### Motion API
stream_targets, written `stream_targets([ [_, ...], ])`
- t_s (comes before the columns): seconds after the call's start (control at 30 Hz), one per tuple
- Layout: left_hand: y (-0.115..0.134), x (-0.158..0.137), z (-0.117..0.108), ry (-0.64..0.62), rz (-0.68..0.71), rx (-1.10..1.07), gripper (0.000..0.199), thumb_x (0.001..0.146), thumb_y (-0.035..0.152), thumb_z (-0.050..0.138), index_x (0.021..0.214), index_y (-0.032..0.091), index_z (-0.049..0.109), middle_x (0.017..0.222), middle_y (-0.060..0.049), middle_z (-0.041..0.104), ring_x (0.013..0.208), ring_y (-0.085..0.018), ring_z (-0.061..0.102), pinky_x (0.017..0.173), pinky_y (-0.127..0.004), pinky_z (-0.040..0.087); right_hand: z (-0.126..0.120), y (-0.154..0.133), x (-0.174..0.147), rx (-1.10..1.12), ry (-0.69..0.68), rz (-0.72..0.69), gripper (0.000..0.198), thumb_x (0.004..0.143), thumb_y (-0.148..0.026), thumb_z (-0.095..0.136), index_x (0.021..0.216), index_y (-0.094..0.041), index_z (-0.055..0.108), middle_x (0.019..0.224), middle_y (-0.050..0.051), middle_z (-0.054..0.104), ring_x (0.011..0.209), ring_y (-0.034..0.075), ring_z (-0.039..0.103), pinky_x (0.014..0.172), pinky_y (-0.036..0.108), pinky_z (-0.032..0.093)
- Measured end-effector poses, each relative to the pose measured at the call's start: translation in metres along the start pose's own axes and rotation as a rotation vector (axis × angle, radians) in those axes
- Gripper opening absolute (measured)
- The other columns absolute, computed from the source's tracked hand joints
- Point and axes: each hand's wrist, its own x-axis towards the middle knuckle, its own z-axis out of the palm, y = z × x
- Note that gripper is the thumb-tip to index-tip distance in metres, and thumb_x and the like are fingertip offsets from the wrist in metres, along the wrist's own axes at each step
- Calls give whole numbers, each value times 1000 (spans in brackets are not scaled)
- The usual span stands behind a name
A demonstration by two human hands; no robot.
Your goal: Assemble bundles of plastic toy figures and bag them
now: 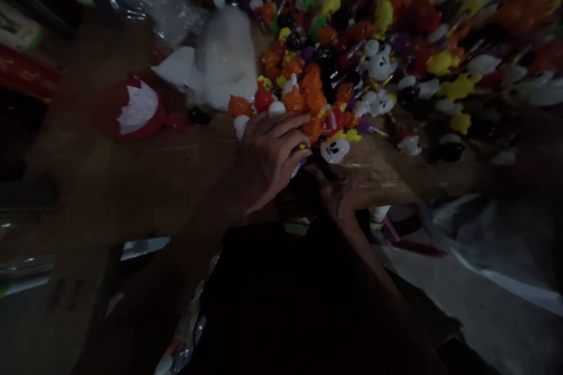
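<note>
My left hand reaches over the near edge of a heap of small glossy plastic toys. Its fingers are bent around the closest ones, and yellow and purple bits show by the thumb. An orange pumpkin-like toy and a white ball-shaped toy lie against its back. Low at the table's front edge is my right hand, its fingers mostly lost in dark shadow; what they touch is unclear. Just above it sits a white skull-faced toy.
The toy heap spreads over the wooden table to the back right. A clear plastic bag of white material stands behind my left hand. Further left lies a red round object with a torn white label. Grey plastic sheeting hangs at the right.
</note>
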Motion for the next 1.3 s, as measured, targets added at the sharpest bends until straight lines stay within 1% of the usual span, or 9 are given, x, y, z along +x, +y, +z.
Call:
stream_targets([
  [0.43,-5,-5,-1,32,25,-43,21,105,25,48,108,22,69,143,-6,67,137,-24,59,123,-50,39,-8,6,6,-306,-153,-290,24,93,-35,57,85,-19,72,83,8,73,81,23,69,72,35,55],
  [0.57,13,2,-14,84,86,61,27,99,41,62,115,21,71,156,-11,55,150,-46,41,121,-74,28,-7,5,5,-294,-265,-284,19,94,-30,57,84,-21,70,86,6,73,85,21,70,78,34,58],
  [0.63,19,7,-12,89,177,62,30,92,40,71,117,22,72,163,-9,46,154,-51,30,122,-79,21,-3,7,5,-277,-282,-307,12,90,-25,60,83,-21,69,86,6,73,85,21,70,77,34,59],
  [0.8,11,13,13,36,274,121,18,93,23,64,109,22,70,159,-7,52,148,-43,45,120,-67,36,-13,9,1,-206,-177,-373,10,93,-24,61,93,-22,71,93,6,75,89,21,73,82,34,60],
  [0.9,-7,11,18,-22,315,167,21,93,28,62,112,23,69,164,-7,44,145,-42,49,117,-63,40,-58,13,3,-216,42,-235,25,99,-31,58,118,-24,71,108,8,77,94,21,74,83,34,60],
  [1.03,-25,10,18,-24,418,214,21,94,34,59,111,25,67,170,-3,32,141,-44,53,109,-64,45,-132,23,28,-681,417,41,35,99,-24,46,120,-14,72,103,14,77,89,25,73,82,37,57],
  [1.1,-26,11,19,-17,394,223,17,96,38,58,105,26,66,170,-2,34,137,-44,57,105,-64,47,-152,23,44,-929,423,142,42,96,-15,42,128,-12,69,102,16,76,91,26,72,84,39,54],
  [1.17,-22,13,19,-14,377,222,15,96,39,58,100,26,64,168,-3,37,133,-44,60,101,-65,49,-157,23,57,-1073,332,247,48,94,-10,42,135,-15,66,102,15,75,87,26,71,81,37,52],
  [1.3,-17,15,16,-8,389,240,13,94,36,64,101,26,63,166,-5,41,130,-44,62,99,-64,52,-152,27,76,-1113,214,343,45,94,-8,44,130,-18,69,110,15,72,86,24,69,76,33,48],
])
